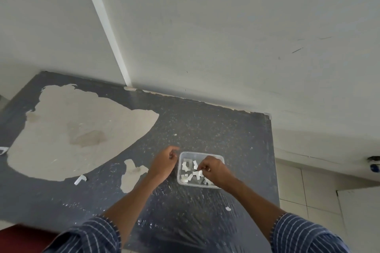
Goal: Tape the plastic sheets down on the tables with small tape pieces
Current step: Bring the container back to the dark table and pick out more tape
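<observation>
A clear plastic sheet (185, 222) lies wrinkled over the dark grey table (226, 129). On it stands a clear plastic tub (185, 155) holding several small white tape pieces. My right hand (213, 168) is inside the tub and pinches one tape piece (199, 173) between thumb and fingers. Just left of the tub hovers my left hand (164, 162), its fingers loosely curled and holding nothing. One tape piece (80, 179) sits stuck on the table to the left, and another one (228, 209) near the right front.
The tabletop coating has peeled off in a large beige patch (78, 133) on the left. A white wall (226, 37) runs along the table's far edge. Tiled floor (308, 187) lies past the table's right edge. A dark red surface (24, 238) shows at bottom left.
</observation>
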`<state>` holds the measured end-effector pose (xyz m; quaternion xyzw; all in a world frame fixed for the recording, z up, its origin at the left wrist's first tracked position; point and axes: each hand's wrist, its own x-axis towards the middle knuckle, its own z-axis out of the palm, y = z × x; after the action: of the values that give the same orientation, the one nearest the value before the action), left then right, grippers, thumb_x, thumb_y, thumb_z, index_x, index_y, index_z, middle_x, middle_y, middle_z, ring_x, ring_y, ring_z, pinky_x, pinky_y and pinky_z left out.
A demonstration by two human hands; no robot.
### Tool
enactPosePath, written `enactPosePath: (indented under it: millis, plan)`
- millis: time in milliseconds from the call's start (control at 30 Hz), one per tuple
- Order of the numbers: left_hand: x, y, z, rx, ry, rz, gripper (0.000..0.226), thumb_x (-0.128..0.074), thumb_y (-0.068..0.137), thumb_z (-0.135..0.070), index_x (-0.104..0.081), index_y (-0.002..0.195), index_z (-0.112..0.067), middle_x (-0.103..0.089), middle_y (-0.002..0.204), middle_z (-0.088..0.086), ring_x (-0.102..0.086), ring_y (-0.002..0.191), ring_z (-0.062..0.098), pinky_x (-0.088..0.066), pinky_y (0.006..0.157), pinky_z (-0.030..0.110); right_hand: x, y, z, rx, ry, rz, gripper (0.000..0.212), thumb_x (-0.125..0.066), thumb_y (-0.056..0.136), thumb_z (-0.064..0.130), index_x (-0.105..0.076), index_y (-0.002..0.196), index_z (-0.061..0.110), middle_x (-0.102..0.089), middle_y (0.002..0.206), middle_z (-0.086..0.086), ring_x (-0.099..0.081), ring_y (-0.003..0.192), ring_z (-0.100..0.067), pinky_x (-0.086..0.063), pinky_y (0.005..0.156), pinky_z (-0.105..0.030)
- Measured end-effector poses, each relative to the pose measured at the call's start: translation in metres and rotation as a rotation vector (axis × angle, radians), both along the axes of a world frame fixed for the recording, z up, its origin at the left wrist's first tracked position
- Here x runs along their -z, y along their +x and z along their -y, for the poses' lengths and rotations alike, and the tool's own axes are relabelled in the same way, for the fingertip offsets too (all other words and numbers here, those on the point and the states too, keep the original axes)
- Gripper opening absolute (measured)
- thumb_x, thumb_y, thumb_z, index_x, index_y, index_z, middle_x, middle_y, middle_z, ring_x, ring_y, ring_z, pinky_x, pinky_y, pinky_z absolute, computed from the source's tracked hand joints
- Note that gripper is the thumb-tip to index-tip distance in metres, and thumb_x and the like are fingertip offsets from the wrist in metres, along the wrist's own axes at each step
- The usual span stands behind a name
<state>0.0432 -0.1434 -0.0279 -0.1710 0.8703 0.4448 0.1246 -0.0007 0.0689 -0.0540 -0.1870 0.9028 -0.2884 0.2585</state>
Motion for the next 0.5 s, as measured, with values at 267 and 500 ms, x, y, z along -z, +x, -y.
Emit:
enactPosePath:
  millis: [267, 500]
  plan:
    - [0.005, 0.016, 0.027, -0.085, 0.070, 0.064, 0.025, -0.048, 0.100, -0.019, -0.059, 0.122, -0.020, -0.066, 0.117, 0.004, -0.064, 0.104, 0.023, -0.057, 0.092, 0.041, -0.010, 0.005, 0.008, 0.188, -0.009, -0.058, 0.020, -0.063, 0.084, -0.003, -0.072, 0.080, 0.014, -0.063, 0.091, 0.003, -0.056, 0.072, 0.000, -0.043, 0.066, -0.005]
    - [-0.011, 0.027, 0.053, -0.090, 0.132, 0.047, 0.029, -0.049, 0.094, -0.014, -0.063, 0.119, -0.020, -0.068, 0.109, 0.005, -0.066, 0.098, 0.027, -0.056, 0.087, 0.043, -0.022, 0.012, 0.028, 0.329, 0.012, -0.137, 0.026, -0.059, 0.085, 0.011, -0.062, 0.078, 0.036, -0.066, 0.080, 0.012, -0.062, 0.069, -0.009, -0.051, 0.069, -0.029]
